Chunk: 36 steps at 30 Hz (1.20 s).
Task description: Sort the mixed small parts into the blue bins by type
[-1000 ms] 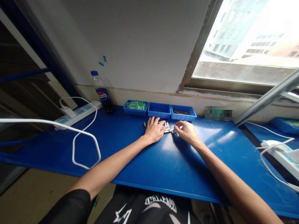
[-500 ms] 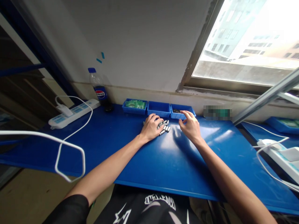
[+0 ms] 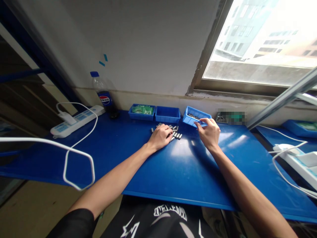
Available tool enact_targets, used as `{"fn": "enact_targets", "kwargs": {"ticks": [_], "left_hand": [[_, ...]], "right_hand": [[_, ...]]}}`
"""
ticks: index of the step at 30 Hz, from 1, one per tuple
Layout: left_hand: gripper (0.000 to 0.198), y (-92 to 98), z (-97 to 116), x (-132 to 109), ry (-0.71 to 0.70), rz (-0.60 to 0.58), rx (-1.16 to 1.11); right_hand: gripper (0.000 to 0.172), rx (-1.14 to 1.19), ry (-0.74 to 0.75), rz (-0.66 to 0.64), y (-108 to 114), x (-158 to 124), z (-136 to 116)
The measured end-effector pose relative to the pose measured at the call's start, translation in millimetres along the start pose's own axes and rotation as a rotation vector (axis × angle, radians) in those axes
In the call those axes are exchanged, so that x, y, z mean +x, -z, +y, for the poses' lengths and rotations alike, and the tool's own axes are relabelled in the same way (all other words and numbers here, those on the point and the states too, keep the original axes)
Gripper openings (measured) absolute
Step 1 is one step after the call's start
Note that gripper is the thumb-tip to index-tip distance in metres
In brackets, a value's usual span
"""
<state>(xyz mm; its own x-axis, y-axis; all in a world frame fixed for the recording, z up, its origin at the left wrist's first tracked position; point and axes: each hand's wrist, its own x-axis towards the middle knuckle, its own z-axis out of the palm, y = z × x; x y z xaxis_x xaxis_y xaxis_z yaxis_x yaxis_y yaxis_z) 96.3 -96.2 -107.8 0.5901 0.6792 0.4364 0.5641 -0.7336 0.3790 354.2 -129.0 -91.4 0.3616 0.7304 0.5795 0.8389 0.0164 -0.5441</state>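
Head view shows the right hand [image 3: 210,133] with thumb and fingers closed on the near right rim of the right blue bin [image 3: 190,121], which stands askew, just beside the middle bin [image 3: 167,118], and carries small dark parts [image 3: 193,116]. The left hand [image 3: 160,137] is half curled over the small metallic pieces [image 3: 176,135] on the surface [image 3: 148,172], near side of the bins (whether it grips one, I cannot tell). Shifting the bin seems the step in hand; the next move probably calls for a firm pinch and gentle tilt, so nothing spills.
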Motion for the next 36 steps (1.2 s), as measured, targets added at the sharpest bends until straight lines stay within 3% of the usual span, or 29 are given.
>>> {"fn": "enact_targets", "kwargs": {"ticks": [3, 6, 10, 14, 17, 21, 28, 36], "left_hand": [[0.023, 0.6, 1, 1, 0.04, 0.074, -0.116], [0.033, -0.2, 5, 5, 0.173, 0.153, -0.427], [0.066, -0.1, 13, 12, 0.339, 0.205, -1.059], [0.063, 8.1, 18, 14, 0.275, 0.223, -1.349], [0.066, 16.0, 12, 14, 0.316, 0.293, -1.421], [0.075, 24.5, -9, 13, 0.419, 0.427, -1.451], [0.074, 34.2, -30, 12, 0.424, 0.428, -1.408], [0.07, 33.3, -29, 11, 0.367, 0.388, -1.358]], "right_hand": [[0.034, 0.049, 0.034, 0.077, 9, -6, -18], [0.029, 0.149, 0.085, 0.066, 13, -15, -40], [0.025, 0.315, 0.165, -0.024, 11, -28, -68], [0.022, 0.466, 0.346, -0.208, 10, -34, -84], [0.027, 0.545, 0.367, -0.259, 9, -34, -82], [0.017, 0.436, 0.079, -0.062, -6, -32, -66], [0.06, 0.128, 0.182, -0.339, -55, -43, -50], [0.051, 0.123, 0.191, -0.39, -60, -44, -46]]}}
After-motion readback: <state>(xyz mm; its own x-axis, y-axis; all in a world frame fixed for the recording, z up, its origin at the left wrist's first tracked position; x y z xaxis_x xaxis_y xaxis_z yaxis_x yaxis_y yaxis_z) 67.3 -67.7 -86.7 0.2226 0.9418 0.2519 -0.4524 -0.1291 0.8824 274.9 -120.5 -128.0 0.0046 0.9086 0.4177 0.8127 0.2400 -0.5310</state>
